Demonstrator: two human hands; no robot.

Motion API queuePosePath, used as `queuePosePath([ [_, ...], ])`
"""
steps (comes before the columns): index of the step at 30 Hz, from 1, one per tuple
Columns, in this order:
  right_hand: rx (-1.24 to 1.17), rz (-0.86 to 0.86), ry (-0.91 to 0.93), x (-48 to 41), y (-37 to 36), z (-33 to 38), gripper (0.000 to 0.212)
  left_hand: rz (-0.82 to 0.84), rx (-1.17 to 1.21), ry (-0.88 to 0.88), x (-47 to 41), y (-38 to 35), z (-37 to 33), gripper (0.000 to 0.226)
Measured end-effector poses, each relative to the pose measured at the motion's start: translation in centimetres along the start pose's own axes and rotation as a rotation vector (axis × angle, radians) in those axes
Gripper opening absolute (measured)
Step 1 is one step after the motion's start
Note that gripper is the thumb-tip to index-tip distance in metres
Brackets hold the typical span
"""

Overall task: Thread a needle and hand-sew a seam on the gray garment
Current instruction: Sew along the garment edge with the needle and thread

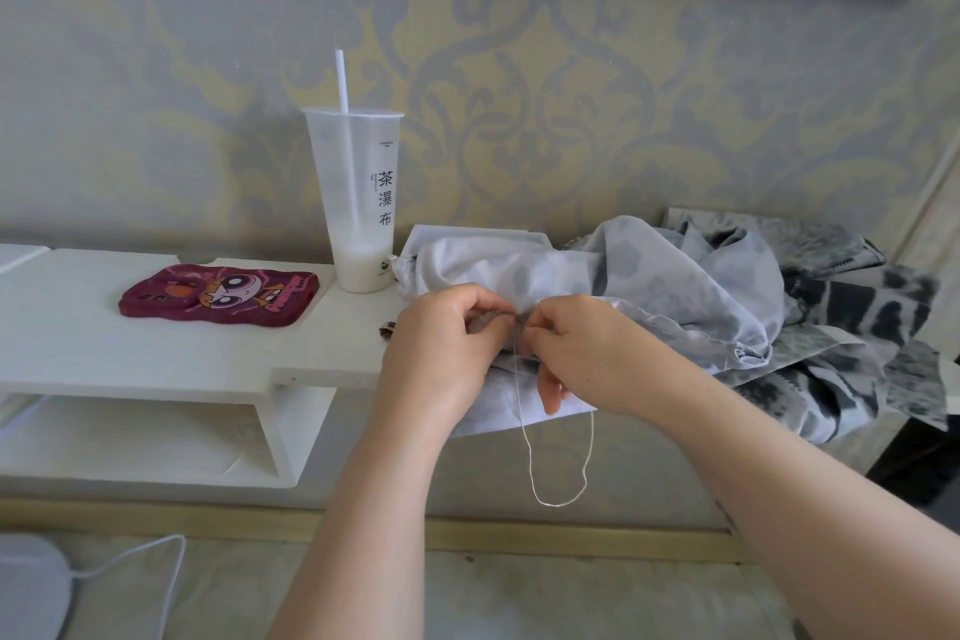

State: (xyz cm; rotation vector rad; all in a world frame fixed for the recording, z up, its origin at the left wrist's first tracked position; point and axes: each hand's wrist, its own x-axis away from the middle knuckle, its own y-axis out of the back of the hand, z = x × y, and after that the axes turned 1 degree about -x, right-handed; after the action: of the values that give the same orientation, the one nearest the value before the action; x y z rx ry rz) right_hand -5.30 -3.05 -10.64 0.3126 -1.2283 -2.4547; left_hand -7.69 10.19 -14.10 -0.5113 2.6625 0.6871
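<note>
The pale gray garment (649, 286) lies bunched on the white shelf, part of it hanging over the front edge. My left hand (447, 343) pinches a fold of the garment with curled fingers. My right hand (587, 353) meets it at the same spot, fingertips pinched together on what looks like the needle, which is too small to see clearly. A cream thread (556, 463) runs down from between my hands and hangs in a long loop below the fabric.
A tall plastic cup (358, 203) with a straw and some white drink stands left of the garment. A maroon cartoon phone case (218, 294) lies on the white shelf (104, 353). Dark patterned cloth (852, 327) is heaped at the right. A white cable (156, 561) lies at the lower left.
</note>
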Motion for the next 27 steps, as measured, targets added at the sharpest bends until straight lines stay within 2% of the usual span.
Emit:
queuePosePath([
  [3, -0.077, -0.076, 0.031, -0.3, -0.1, 0.0, 0.017, -0.004, 0.024, 0.0, 0.0, -0.2, -0.2, 0.02],
  [7, -0.211, -0.165, 0.179, 0.6, -0.1, 0.0, 0.008, -0.05, 0.203, 0.116, -0.3, 0.3, -0.1, 0.01],
  [9, -0.213, -0.161, 0.266, 1.1, 0.2, -0.3, 0.007, -0.068, 0.262, 0.155, -0.3, 0.4, 0.0, 0.01],
  [13, -0.28, -0.049, 0.349, 1.7, 0.7, -1.1, 0.012, -0.107, 0.333, 0.175, -0.2, 0.5, -0.3, 0.015],
  [18, -0.291, -0.113, 0.364, 0.8, 0.7, -0.7, 0.01, -0.052, 0.353, 0.158, 0.0, 0.3, -0.7, 0.01],
  [25, -0.267, -0.262, 0.237, -0.1, 0.8, -1.1, 0.024, -0.019, 0.325, 0.077, 0.1, 0.3, -0.7, 0.008],
  [27, -0.236, -0.327, 0.216, 0.0, 1.6, -1.4, 0.022, -0.004, 0.322, 0.044, 0.1, 0.4, -0.7, 0.01],
])
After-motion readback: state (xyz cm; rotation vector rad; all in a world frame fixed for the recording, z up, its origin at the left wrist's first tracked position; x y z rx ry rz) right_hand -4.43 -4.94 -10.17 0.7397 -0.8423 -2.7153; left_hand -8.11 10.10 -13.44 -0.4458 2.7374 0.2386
